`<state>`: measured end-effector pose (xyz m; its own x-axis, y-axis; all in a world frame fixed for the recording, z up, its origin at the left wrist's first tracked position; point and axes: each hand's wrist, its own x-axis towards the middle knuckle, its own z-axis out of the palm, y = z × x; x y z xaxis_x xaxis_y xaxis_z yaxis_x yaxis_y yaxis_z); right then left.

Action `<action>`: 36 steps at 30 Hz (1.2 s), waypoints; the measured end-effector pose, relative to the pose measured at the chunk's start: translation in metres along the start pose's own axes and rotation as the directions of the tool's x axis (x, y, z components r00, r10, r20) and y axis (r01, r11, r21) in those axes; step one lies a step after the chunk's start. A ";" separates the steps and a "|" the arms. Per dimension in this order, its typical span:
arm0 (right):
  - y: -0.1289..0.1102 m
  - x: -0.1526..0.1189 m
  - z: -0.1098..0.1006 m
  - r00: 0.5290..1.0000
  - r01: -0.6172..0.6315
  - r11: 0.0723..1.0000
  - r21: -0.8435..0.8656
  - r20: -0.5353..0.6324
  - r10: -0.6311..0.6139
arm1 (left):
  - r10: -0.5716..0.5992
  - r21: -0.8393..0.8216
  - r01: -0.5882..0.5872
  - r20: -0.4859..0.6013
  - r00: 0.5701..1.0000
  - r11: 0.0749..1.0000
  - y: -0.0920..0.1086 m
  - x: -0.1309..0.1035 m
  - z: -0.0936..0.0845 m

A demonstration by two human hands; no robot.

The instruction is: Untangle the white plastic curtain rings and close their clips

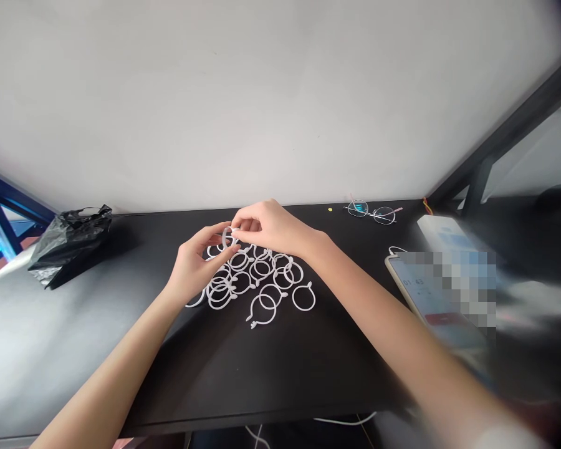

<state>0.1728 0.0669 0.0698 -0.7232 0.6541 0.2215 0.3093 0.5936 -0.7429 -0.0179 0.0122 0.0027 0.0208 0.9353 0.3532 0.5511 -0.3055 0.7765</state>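
Above a heap of rings, both hands meet at one white plastic ring (225, 238) with a small clasp. My left hand (197, 260) grips its side between thumb and fingers. My right hand (266, 226) pinches the ring near its top, at the clasp, which the fingertips partly cover. Below and to the right lie several more white plastic rings (303, 298), overlapping one another on the black table (206, 380). One ring (264, 323) nearest the front edge has its clasp apart; others look closed. Some rings are hidden behind my left hand.
A crumpled black plastic bag (75, 240) lies at the left. Eyeglasses (371, 212) rest near the wall at the back right. Right of my forearm are a phone (414, 284) with a cable and a white box (442, 231). Metal frame bars (477, 181) flank the table.
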 end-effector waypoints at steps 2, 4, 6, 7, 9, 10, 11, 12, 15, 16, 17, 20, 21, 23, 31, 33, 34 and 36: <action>0.003 -0.001 -0.001 0.998 -0.061 0.996 -0.065 0.032 0.063 | 0.054 0.186 -0.047 -0.031 0.998 0.981 -0.006 0.001 -0.002; 0.006 -0.002 -0.003 0.984 -0.138 0.976 -0.170 0.089 0.154 | 0.092 0.337 -0.087 0.001 0.996 0.938 -0.012 0.003 -0.003; 0.008 -0.003 -0.003 0.956 -0.202 0.932 -0.301 0.145 0.254 | 0.086 0.416 -0.105 0.065 0.994 0.903 -0.018 0.003 -0.003; 0.008 -0.004 -0.003 0.942 -0.223 0.907 -0.356 0.160 0.294 | 0.072 0.437 -0.106 0.094 0.993 0.893 -0.020 0.003 -0.002; 0.008 -0.004 -0.002 0.921 -0.240 0.869 -0.432 0.182 0.345 | 0.044 0.464 -0.105 0.141 0.989 0.880 -0.023 0.003 -0.001; 0.008 -0.004 0.000 0.914 -0.237 0.859 -0.455 0.197 0.356 | 0.032 0.473 -0.103 0.157 0.987 0.875 -0.024 0.003 0.000; 0.008 -0.004 0.001 0.907 -0.230 0.852 -0.471 0.214 0.363 | 0.018 0.482 -0.099 0.171 0.985 0.871 -0.025 0.003 0.000; 0.008 -0.003 0.003 0.899 -0.222 0.847 -0.482 0.235 0.370 | 0.003 0.488 -0.094 0.183 0.983 0.868 -0.025 0.003 0.001; 0.012 -0.002 0.008 0.882 -0.207 0.845 -0.493 0.280 0.380 | -0.022 0.501 -0.086 0.205 0.979 0.861 -0.024 0.002 0.001; 0.014 -0.001 0.009 0.879 -0.206 0.846 -0.491 0.287 0.381 | -0.023 0.505 -0.087 0.209 0.978 0.859 -0.024 0.002 0.001; 0.016 -0.001 0.011 0.877 -0.207 0.847 -0.490 0.291 0.383 | -0.024 0.509 -0.088 0.210 0.977 0.856 -0.024 0.002 0.001; 0.020 -0.001 0.013 0.874 -0.209 0.842 -0.497 0.291 0.388 | -0.021 0.513 -0.095 0.216 0.976 0.853 -0.024 0.002 0.001; 0.020 -0.001 0.013 0.873 -0.210 0.839 -0.502 0.289 0.392 | -0.019 0.514 -0.098 0.218 0.976 0.852 -0.024 0.002 0.001; 0.019 -0.001 0.014 0.868 -0.213 0.831 -0.514 0.291 0.403 | -0.010 0.515 -0.105 0.216 0.976 0.851 -0.025 0.002 0.001; 0.010 0.000 0.012 0.853 -0.204 0.828 -0.523 0.321 0.412 | 0.072 0.480 -0.133 0.142 0.987 0.867 -0.013 0.001 0.000; 0.008 -0.001 0.007 0.863 -0.202 0.844 -0.497 0.316 0.393 | 0.125 0.445 -0.170 0.129 0.984 0.879 -0.008 0.000 0.001; 0.006 -0.002 0.005 0.871 -0.202 0.852 -0.482 0.310 0.382 | 0.151 0.427 -0.191 0.127 0.980 0.884 -0.005 -0.001 0.001; 0.004 -0.003 0.001 0.886 -0.200 0.866 -0.457 0.294 0.360 | 0.200 0.393 -0.238 0.135 0.970 0.888 -0.002 -0.002 0.002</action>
<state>0.1760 0.0669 0.0659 -0.7106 0.6550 -0.2568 0.6953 0.5978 -0.3990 -0.0173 0.0108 -0.0005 0.2430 0.8708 0.4275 0.8125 -0.4234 0.4006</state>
